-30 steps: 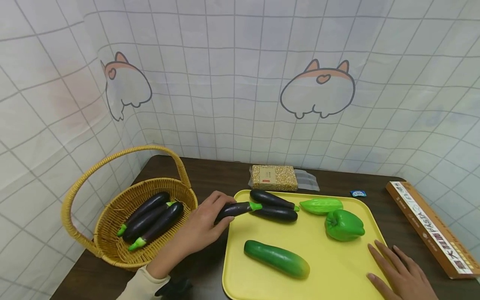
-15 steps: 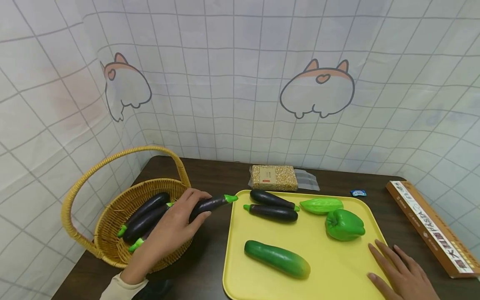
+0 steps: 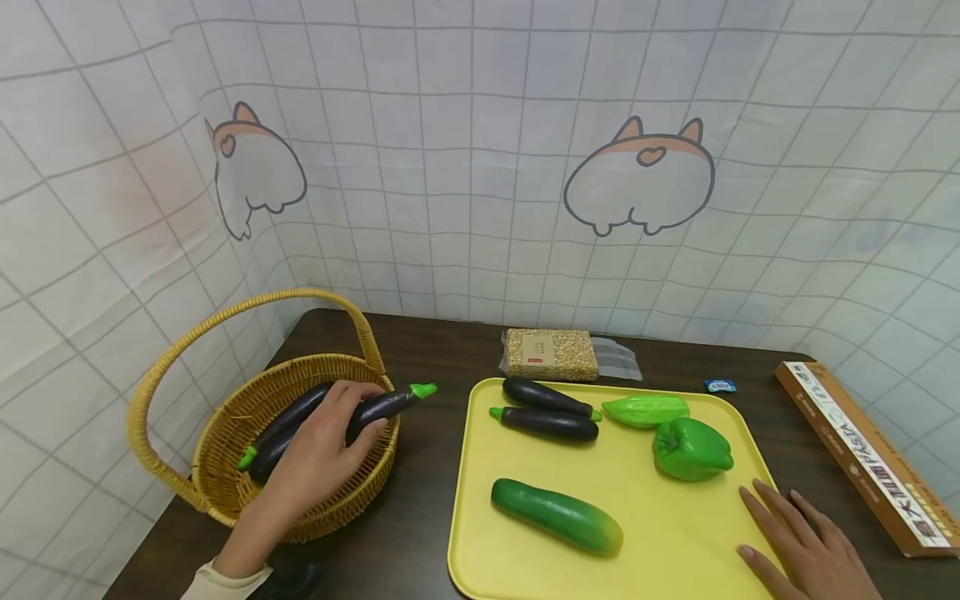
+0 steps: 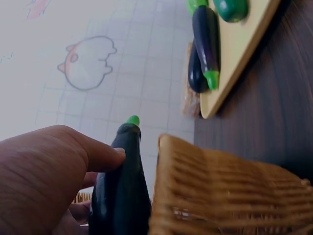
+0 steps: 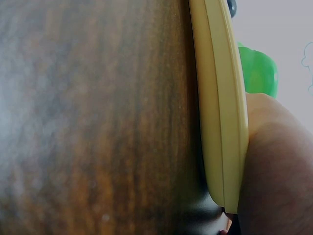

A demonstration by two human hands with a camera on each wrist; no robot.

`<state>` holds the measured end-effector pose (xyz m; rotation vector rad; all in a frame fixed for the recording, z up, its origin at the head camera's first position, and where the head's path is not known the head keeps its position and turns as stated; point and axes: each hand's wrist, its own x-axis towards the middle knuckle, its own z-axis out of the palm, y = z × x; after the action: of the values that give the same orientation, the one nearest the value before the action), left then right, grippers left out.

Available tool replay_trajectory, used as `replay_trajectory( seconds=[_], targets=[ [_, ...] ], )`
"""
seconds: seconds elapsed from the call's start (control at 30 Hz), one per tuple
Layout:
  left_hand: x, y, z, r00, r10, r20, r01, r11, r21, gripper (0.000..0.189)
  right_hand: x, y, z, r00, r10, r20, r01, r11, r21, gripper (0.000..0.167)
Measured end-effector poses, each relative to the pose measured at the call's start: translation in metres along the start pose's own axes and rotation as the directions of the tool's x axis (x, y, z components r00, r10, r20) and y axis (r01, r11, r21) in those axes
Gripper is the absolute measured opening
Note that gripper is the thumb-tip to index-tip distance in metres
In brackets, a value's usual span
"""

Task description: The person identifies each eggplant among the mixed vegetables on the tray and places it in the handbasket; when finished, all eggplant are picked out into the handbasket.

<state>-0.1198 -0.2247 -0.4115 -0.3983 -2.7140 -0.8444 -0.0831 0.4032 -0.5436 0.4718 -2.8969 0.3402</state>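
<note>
My left hand (image 3: 318,446) grips a dark purple eggplant (image 3: 384,406) with a green stem, over the right side of a wicker basket (image 3: 360,504). In the left wrist view the thumb lies along this eggplant (image 4: 122,191), beside the basket wall (image 4: 220,186). Other eggplants (image 3: 292,412) lie in the basket, partly hidden by the hand. My right hand (image 3: 810,546) rests with straight fingers at the right edge of a yellow tray (image 3: 675,533). On the tray are two eggplants (image 3: 551,424), a zucchini (image 3: 557,517), a green bell pepper (image 3: 692,450) and a ridged light-green vegetable (image 3: 647,410).
A vacuum-packed bag of yellow grains (image 3: 551,353) lies behind the tray. A small blue packet (image 3: 720,386) is at the back right. A long pasta box (image 3: 862,454) lies along the right side. The basket's tall handle (image 3: 247,312) arches above it.
My left hand has carried the eggplant leftward from the tray's left edge to above the basket. My right hand stays in place at the tray's edge.
</note>
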Motion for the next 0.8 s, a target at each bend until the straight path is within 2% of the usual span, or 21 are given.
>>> replay_trajectory(
  seconds=[0.2, 0.43, 0.8],
  targets=[
    [-0.007, -0.010, -0.004, 0.999, -0.035, -0.005, 0.035, 0.999, 0.032, 0.034, 0.000, 0.000, 0.001, 1.000, 0.013, 0.019, -0.013, 1.000, 0.002, 0.077],
    [-0.013, -0.015, -0.011, 0.997, -0.080, -0.007, 0.080, 0.991, 0.110, 0.032, 0.001, 0.000, 0.000, 1.000, 0.015, 0.011, -0.015, 1.000, -0.002, 0.077],
    [-0.023, -0.021, -0.017, 0.994, -0.110, 0.010, 0.108, 0.984, 0.143, 0.034, 0.000, -0.002, 0.000, 1.000, 0.009, 0.001, -0.009, 1.000, 0.009, 0.076]
  ],
)
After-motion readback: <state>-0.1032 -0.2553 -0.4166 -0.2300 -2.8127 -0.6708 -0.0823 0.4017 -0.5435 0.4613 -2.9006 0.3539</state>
